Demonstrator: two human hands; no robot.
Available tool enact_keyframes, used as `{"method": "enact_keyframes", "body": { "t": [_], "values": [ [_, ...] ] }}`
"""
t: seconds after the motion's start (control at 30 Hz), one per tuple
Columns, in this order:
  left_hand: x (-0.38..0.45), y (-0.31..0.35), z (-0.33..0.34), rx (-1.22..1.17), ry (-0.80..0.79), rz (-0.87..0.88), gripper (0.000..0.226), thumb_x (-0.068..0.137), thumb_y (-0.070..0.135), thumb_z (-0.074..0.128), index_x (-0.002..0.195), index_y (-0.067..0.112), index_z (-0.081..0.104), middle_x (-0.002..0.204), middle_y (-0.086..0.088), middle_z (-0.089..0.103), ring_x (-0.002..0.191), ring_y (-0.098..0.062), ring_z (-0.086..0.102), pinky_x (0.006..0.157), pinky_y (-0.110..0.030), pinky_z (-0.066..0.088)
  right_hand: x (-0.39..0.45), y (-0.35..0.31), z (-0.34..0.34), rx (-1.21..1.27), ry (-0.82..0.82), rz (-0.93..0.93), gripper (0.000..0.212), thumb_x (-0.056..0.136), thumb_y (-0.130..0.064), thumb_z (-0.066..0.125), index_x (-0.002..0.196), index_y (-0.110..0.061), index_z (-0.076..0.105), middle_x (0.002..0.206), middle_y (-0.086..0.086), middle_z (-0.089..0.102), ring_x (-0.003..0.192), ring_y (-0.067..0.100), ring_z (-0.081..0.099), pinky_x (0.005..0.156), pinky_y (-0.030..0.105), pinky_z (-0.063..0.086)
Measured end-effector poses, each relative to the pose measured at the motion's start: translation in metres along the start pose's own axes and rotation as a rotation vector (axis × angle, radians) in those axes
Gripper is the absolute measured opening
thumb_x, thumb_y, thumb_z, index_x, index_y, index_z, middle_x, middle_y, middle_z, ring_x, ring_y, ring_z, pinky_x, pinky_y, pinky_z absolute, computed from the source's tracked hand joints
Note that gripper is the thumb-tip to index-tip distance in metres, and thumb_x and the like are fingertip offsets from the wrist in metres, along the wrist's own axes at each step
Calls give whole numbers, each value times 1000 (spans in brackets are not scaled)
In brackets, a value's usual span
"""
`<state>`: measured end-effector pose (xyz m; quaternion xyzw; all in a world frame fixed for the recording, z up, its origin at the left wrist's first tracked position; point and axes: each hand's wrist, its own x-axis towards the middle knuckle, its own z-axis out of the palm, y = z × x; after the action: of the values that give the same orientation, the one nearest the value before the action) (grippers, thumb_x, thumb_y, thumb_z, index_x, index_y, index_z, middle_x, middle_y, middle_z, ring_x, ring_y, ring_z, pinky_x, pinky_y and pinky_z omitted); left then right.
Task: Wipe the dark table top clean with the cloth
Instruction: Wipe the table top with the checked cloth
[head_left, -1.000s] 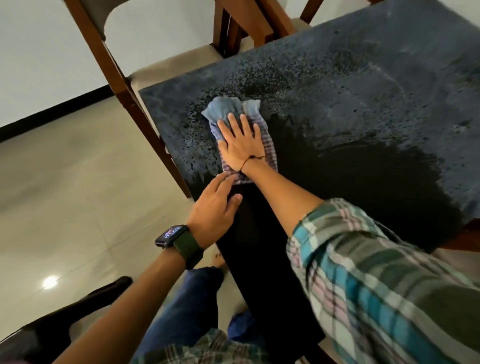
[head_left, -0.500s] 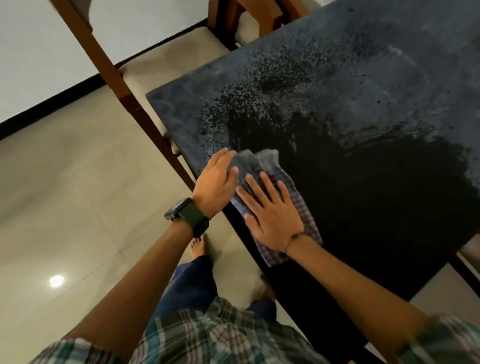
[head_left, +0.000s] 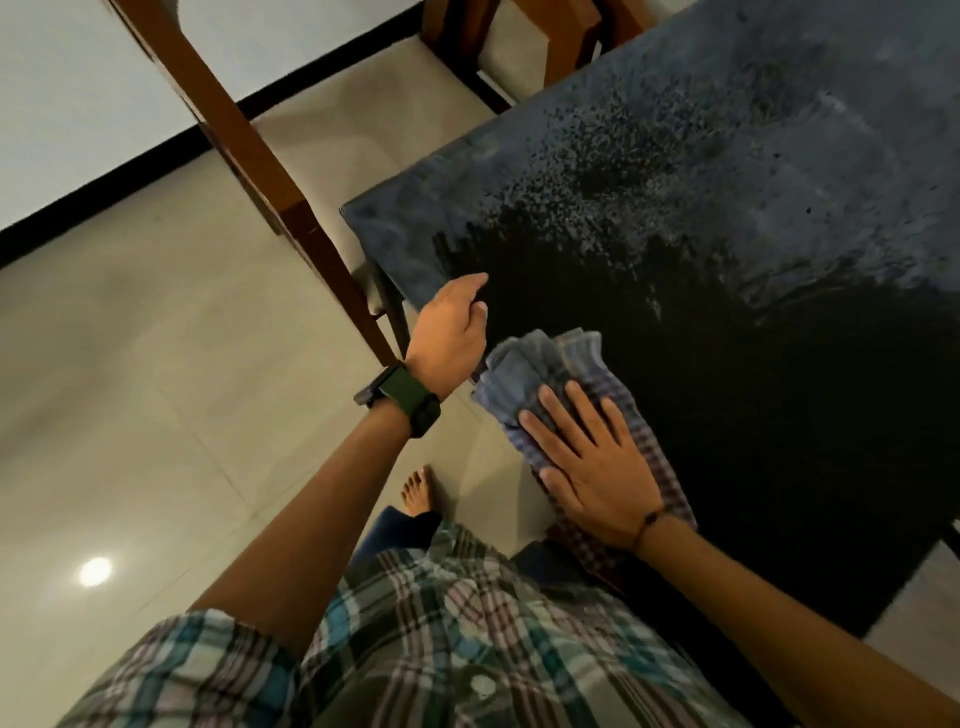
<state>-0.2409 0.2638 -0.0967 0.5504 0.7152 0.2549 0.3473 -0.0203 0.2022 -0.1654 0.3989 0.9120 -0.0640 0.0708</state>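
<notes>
The dark table top (head_left: 753, 364) fills the right of the head view; its far part is dusty grey and speckled, the near part is wiped black. A blue and purple checked cloth (head_left: 540, 364) lies bunched at the table's near left edge. My right hand (head_left: 592, 467) presses flat on the cloth, fingers spread. My left hand (head_left: 452, 332), with a dark watch on the wrist, rests on the table's left edge just beside the cloth, fingers curled loosely, holding nothing that I can see.
A wooden chair (head_left: 249, 145) with a pale seat stands at the table's far left corner, another chair back (head_left: 545, 31) behind it. Pale floor tiles (head_left: 130, 364) stretch to the left. My bare foot (head_left: 418, 491) stands below the table edge.
My right hand has dragged the cloth from the far grey area back toward me along the left edge, widening the black wiped patch. My left hand has slid slightly forward along the edge.
</notes>
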Motion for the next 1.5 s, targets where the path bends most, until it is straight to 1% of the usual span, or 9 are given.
{"method": "enact_keyframes", "body": {
  "t": [0.27, 0.43, 0.6, 0.73, 0.97, 1.13, 1.27, 1.4, 1.5],
  "values": [
    [17, -22, -37, -53, 83, -51, 39, 97, 13, 36, 135, 7, 42, 140, -11, 47, 128, -24, 44, 102, -23, 33, 136, -29, -26, -11, -8, -27, 64, 90, -48, 28, 148, -25, 18, 156, 7, 20, 143, 33, 16, 113, 54, 13],
    [24, -28, -52, -81, 82, -16, 36, 97, 7, 33, 131, 4, 45, 131, -17, 52, 118, -29, 49, 95, -28, 39, 216, -46, -47, -44, -70, 20, 69, 91, -47, 26, 150, -20, 4, 159, 2, -2, 145, 27, -7, 116, 52, 3],
    [29, -44, -57, -108, 45, 2, 39, 96, 7, 35, 134, 6, 44, 140, -12, 47, 130, -23, 42, 106, -25, 31, 123, -41, -19, -23, 50, 20, 67, 89, -47, 35, 149, -25, 16, 157, 8, 16, 144, 31, 11, 115, 51, 11],
    [31, -58, -63, -161, 44, -39, 39, 96, 8, 37, 135, 8, 43, 141, -10, 46, 131, -21, 41, 107, -26, 32, 46, -25, 1, -64, 75, 7, 70, 89, -50, 32, 150, -27, 6, 159, -2, 0, 145, 25, 1, 114, 47, 4],
    [31, -67, -67, -187, 127, -73, 38, 94, 6, 38, 131, 6, 47, 136, -12, 50, 125, -24, 47, 103, -26, 37, 160, -38, -22, -70, 40, -3, 62, 90, -50, 30, 147, -25, 23, 153, 8, 27, 141, 31, 21, 109, 51, 13],
    [27, -72, -69, -159, 214, -101, 41, 91, 2, 39, 131, 6, 47, 136, -15, 50, 126, -28, 46, 107, -35, 37, 244, -43, -42, -27, -8, -49, 63, 91, -55, 14, 149, -30, 14, 158, 1, 13, 145, 28, 8, 112, 55, 9],
    [27, -59, -61, -103, 204, -69, 41, 87, -5, 40, 127, 0, 50, 134, -17, 52, 125, -29, 47, 101, -21, 32, 288, -41, -55, -61, -39, -54, 70, 85, -56, 0, 150, -31, 9, 159, 0, 6, 146, 27, 4, 113, 56, 8],
    [31, -39, -57, -91, 211, -48, 41, 89, -3, 40, 128, 3, 50, 134, -15, 53, 124, -27, 48, 99, -22, 35, 254, -33, -45, -18, -37, -66, 65, 89, -51, -2, 149, -29, 4, 159, 1, 6, 146, 27, 3, 115, 54, 9],
    [36, -34, -55, -111, 190, -99, 40, 93, 3, 37, 132, 7, 46, 141, -11, 47, 132, -23, 41, 110, -30, 33, 173, -19, -27, -21, 37, -78, 58, 95, -47, 16, 149, -25, 20, 156, 6, 21, 144, 31, 14, 113, 52, 12]
  ]
}}
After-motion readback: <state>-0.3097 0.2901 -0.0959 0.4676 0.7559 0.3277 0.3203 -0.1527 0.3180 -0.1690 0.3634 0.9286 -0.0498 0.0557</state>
